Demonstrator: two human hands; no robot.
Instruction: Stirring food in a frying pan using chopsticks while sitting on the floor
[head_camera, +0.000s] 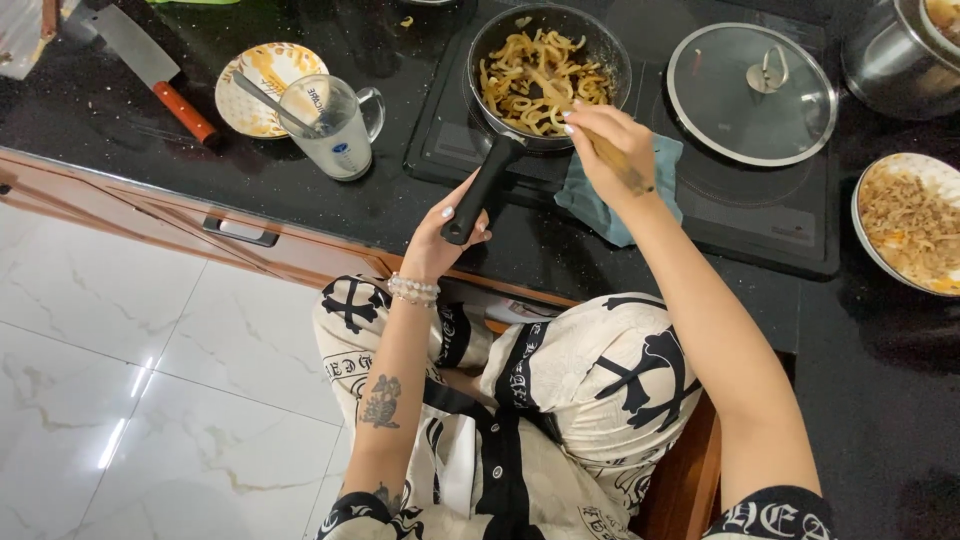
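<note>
Now we cook at a black speckled stone tabletop (300, 200) above white marble floor tiles (150, 400).
Our left hand (447, 235) grips the black frying pan (548, 70)'s handle on the black induction hob (760, 215); our right hand (610, 150) clasps a wooden utensil (620, 168).

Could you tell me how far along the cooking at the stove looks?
Done: a bowl of cooked food sits aside, and the lid is off. In hand: left hand grips the pan handle; right hand holds a wooden utensil over browned strips. Left: they remain unplated.

Bright even light, glare streaks on floor tiles (115, 440), perhaps slight edge distortion
</note>
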